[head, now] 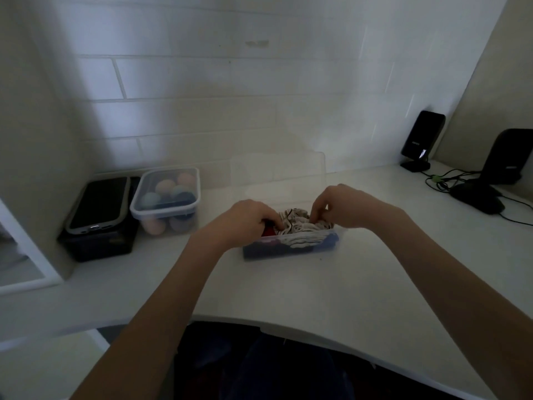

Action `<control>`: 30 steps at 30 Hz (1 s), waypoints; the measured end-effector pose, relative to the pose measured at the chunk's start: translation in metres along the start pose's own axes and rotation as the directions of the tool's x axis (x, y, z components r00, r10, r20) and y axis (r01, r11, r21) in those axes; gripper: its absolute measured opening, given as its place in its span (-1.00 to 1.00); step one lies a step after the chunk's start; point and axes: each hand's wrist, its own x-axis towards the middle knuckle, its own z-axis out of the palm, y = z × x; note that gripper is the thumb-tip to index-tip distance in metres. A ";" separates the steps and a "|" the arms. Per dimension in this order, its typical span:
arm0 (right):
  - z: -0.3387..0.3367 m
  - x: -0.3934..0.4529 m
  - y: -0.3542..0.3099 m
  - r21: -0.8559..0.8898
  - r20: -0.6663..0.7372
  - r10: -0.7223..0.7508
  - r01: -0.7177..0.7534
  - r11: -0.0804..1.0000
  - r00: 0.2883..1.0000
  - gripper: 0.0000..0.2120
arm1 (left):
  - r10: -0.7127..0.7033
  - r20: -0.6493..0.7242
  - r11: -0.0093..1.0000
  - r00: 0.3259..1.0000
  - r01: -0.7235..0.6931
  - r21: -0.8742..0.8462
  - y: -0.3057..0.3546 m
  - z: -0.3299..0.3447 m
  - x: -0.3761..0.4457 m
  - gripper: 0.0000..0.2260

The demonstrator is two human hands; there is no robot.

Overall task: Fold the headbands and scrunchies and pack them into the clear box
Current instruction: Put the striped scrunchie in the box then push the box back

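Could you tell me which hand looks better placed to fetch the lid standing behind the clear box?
Probably the right hand: it sits nearer the lid leaning on the wall. The left hand is lower, fingers tucked into the striped fabric in the clear box.

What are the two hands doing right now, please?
Left hand: fingers curled into the clear box, gripping the striped fabric.
Right hand: fingertips pinching the same fabric.
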 end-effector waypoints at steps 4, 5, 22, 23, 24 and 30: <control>0.006 0.002 0.007 0.113 -0.098 -0.010 0.021 0.993 0.995 -0.72 | 0.006 -0.020 1.000 1.000 -0.006 0.002 -0.004 0.005 0.001 -0.61; 0.009 0.002 0.009 0.192 -0.174 0.013 0.021 0.981 0.985 -0.73 | 0.006 -0.061 0.998 0.998 -0.010 -0.058 -0.003 0.005 -0.001 -0.62; 0.057 0.014 -0.007 0.968 -0.005 0.450 0.118 -0.223 0.893 -0.54 | -0.691 -0.322 0.285 0.647 -0.166 -0.944 -0.019 0.032 -0.001 -0.72; 0.057 0.014 -0.007 0.940 0.002 0.467 0.158 -0.304 0.884 -0.55 | -0.709 -0.336 0.296 0.620 -0.171 -0.940 -0.020 0.032 0.000 -0.73; 0.057 0.013 -0.005 0.907 0.021 0.481 0.186 -0.378 0.877 -0.54 | -0.722 -0.356 0.323 0.594 -0.165 -0.932 -0.022 0.033 0.000 -0.69; 0.054 0.004 0.011 0.949 0.143 0.417 -0.004 -0.317 0.898 -0.55 | -0.718 -0.302 0.300 0.627 -0.114 -0.947 -0.027 0.034 -0.009 -0.50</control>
